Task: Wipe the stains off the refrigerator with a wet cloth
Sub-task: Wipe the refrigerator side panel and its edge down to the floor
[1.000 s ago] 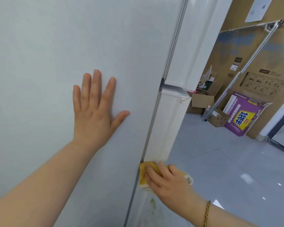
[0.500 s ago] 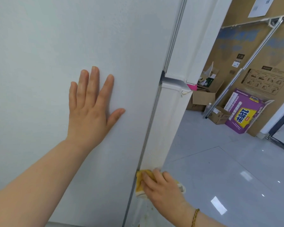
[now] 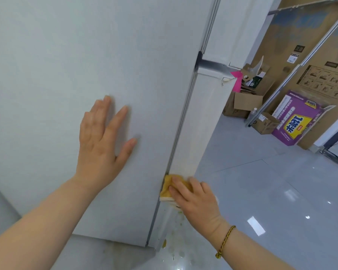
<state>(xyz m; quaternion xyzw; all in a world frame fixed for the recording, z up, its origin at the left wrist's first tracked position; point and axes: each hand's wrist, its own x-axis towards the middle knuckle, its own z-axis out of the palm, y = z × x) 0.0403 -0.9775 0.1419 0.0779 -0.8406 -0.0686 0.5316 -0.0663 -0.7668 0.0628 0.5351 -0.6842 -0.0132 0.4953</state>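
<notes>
The right grip [image 3: 193, 199], fingers laid nearly flat, presses the cloth [image 3: 171, 185] (yellow, folded) against the fridge [image 3: 205, 114] door's narrow edge, low down, just above yellowish stains [image 3: 180, 224]. The left grip [image 3: 100, 145] lies flat, fingers spread, on the side panel, holding nothing.

Nothing reads clearly — the purple box [image 3: 299, 117], well right of the right hand [image 3: 195, 199], bears large blue characters, tilted, illegible.
</notes>
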